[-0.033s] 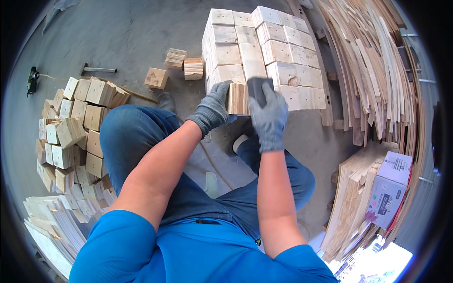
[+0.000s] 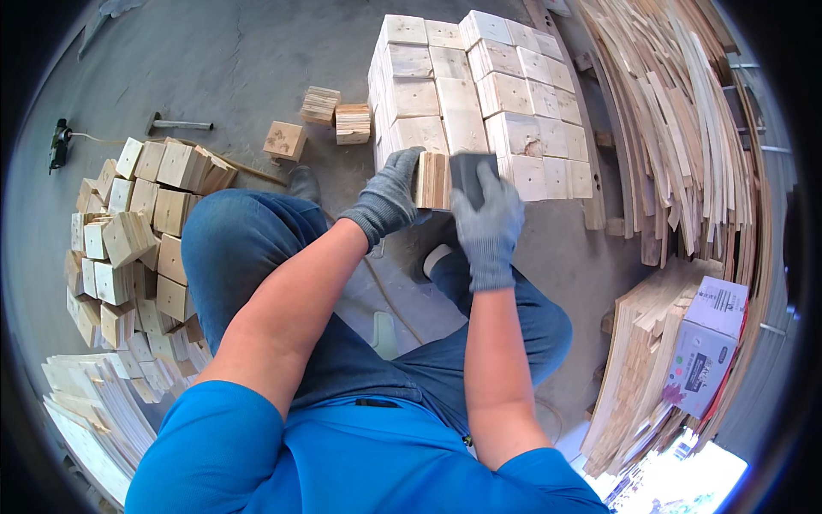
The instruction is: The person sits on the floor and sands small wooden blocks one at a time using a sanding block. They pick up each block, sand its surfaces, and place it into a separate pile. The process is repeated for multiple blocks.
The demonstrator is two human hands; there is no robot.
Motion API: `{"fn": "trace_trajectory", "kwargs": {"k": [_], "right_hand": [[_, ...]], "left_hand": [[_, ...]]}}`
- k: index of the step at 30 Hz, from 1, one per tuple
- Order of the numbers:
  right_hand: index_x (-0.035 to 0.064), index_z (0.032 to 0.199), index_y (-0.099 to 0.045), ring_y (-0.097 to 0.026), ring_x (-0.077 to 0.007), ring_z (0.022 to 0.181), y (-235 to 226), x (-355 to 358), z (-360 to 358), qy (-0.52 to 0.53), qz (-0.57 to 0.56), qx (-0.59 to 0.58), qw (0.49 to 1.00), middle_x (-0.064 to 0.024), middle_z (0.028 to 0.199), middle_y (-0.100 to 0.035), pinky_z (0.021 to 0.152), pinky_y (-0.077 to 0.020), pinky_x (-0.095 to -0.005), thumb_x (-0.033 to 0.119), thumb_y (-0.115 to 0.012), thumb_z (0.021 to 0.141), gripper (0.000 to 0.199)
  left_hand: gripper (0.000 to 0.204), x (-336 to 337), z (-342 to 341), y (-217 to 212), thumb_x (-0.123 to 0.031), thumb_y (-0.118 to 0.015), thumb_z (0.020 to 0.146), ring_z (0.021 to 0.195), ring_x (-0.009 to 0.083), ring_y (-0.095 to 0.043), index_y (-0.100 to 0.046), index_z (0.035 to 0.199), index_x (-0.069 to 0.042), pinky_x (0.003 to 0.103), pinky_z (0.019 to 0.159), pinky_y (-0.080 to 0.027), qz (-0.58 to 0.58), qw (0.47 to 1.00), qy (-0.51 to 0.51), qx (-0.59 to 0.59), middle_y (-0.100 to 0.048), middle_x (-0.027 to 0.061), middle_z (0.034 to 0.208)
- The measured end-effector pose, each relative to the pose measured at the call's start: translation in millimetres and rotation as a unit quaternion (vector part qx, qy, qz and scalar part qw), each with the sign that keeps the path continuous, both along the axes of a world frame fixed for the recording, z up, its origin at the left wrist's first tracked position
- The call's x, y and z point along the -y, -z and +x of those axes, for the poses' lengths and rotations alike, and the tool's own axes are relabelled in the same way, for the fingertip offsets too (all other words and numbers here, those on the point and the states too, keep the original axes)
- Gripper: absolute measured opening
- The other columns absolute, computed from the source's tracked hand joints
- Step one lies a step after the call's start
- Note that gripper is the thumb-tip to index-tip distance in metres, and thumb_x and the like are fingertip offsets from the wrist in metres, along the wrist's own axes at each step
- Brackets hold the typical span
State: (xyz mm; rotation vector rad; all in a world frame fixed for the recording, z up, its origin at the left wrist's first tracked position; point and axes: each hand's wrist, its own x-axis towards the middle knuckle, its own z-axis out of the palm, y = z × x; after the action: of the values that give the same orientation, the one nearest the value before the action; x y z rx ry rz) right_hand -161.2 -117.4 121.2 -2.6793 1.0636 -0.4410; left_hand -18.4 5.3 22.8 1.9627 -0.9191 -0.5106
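Note:
My left hand point(image 2: 387, 195), in a grey knitted glove, is closed round a layered plywood block point(image 2: 434, 181) held up between my knees. A dark grey rectangular block point(image 2: 464, 174), like a sanding block, sits in the gloved fingers of my right hand point(image 2: 491, 221). It is close against the plywood block's right side; whether they touch I cannot tell. Just beyond both hands rises a stack of pale wooden blocks point(image 2: 462, 103) in rows.
Loose wooden blocks point(image 2: 284, 141) lie left of the stack. A heap of blocks point(image 2: 171, 214), a hammer point(image 2: 180, 126) and a green-black power tool point(image 2: 60, 146) are at left. Long wood strips point(image 2: 676, 128) and a purple-white carton point(image 2: 706, 347) line the right side.
My right hand has come slightly toward me, bringing the dark grey block down along the plywood block's side. My left hand and the plywood block have hardly moved.

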Motion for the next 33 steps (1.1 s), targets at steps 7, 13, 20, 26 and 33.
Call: {"fn": "trace_trajectory", "kwargs": {"k": [7, 13, 20, 26, 33], "right_hand": [[0.0129, 0.146, -0.069, -0.057, -0.0475, 0.128, 4, -44, -63, -0.012, 0.019, 0.016, 1.0, -0.0286, 0.144, -0.059, 0.11, -0.0472, -0.0573, 0.035, -0.09, 0.082, 0.071], [0.0131, 0.142, -0.071, -0.061, -0.0454, 0.124, 6, 11, -2, -0.014, 0.015, 0.018, 1.0, -0.0242, 0.134, -0.066, 0.109, -0.0497, -0.0559, 0.036, -0.088, 0.082, 0.066], [0.0133, 0.142, -0.072, -0.067, -0.0417, 0.122, 1, 69, 62, 0.016, 0.055, -0.022, 0.998, -0.0239, 0.128, -0.072, 0.107, -0.0533, -0.0515, 0.041, -0.088, 0.085, 0.066], [0.0103, 0.143, -0.071, -0.062, -0.0443, 0.126, 0, 12, 1, 0.006, 0.061, 0.023, 0.998, -0.0243, 0.135, -0.066, 0.111, -0.0497, -0.0531, 0.037, -0.089, 0.084, 0.067], [0.0123, 0.147, -0.068, -0.056, -0.0475, 0.128, 2, -40, -60, -0.03, 0.017, 0.011, 0.999, -0.027, 0.143, -0.058, 0.111, -0.0467, -0.0569, 0.036, -0.09, 0.081, 0.073]], "left_hand": [[0.112, 3, 2, 9, -0.034, -0.1, 0.065, 0.137, 0.0454, -0.055, -0.042, 0.157, -0.008, 0.049, 0.119, -0.049, 0.003, 1.0, 0.006, -0.018, -0.05, 0.0253, 0.149], [0.113, 5, 1, 4, -0.032, -0.102, 0.063, 0.135, 0.044, -0.057, -0.043, 0.156, -0.008, 0.049, 0.117, -0.05, -0.015, 1.0, -0.012, 0.006, -0.052, 0.0235, 0.147], [0.111, 7, 3, 5, -0.03, -0.101, 0.062, 0.133, 0.0435, -0.057, -0.044, 0.153, -0.005, 0.049, 0.116, -0.05, -0.031, 0.999, -0.001, 0.024, -0.053, 0.0232, 0.145], [0.109, 1, 2, 6, -0.033, -0.1, 0.064, 0.134, 0.0436, -0.057, -0.044, 0.153, -0.005, 0.049, 0.117, -0.05, -0.014, 1.0, 0.011, 0.02, -0.053, 0.0242, 0.146], [0.112, 3, 1, 1, -0.036, -0.102, 0.065, 0.137, 0.044, -0.055, -0.043, 0.155, -0.005, 0.048, 0.118, -0.049, -0.008, 1.0, 0.013, -0.007, -0.052, 0.0245, 0.148]]}}
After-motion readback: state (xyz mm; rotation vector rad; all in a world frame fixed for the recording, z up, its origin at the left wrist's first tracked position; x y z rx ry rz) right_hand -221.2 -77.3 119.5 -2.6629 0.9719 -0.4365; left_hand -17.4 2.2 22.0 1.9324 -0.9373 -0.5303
